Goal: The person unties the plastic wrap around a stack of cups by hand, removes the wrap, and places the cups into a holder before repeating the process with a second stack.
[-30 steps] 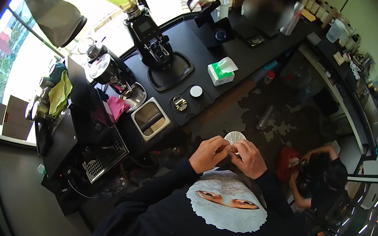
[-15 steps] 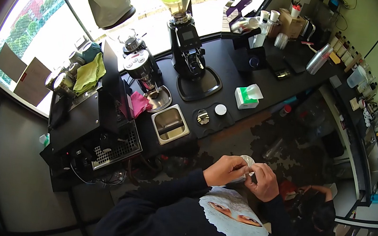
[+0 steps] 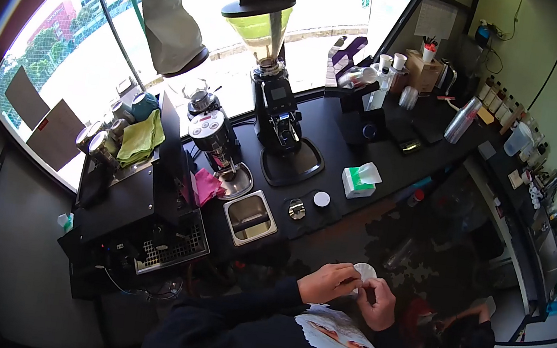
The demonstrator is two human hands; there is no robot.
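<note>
Close together in front of my chest, my left hand (image 3: pixel 330 284) and my right hand (image 3: pixel 377 305) both pinch a small white round item (image 3: pixel 365 273) that looks like a lid or paper cup. Its ribbed round face shows above my fingertips, while the lower part is hidden by them. Nearest on the counter beyond my hands are a round metal piece (image 3: pixel 297 209), a small white disc (image 3: pixel 321 199) and a green-and-white tissue box (image 3: pixel 360 182).
A metal knock box (image 3: pixel 250 218), two coffee grinders (image 3: pixel 277 114) (image 3: pixel 214 136) and a pink cloth (image 3: pixel 208 186) stand along the counter. At the left is a dark coffee machine (image 3: pixel 121 206) with a green towel (image 3: pixel 141 140). Another person (image 3: pixel 468 340) is at the lower right.
The view has tilted, so the counter and my hands sit lower in the frame. Both hands still hold the white item, and more of its round face shows.
</note>
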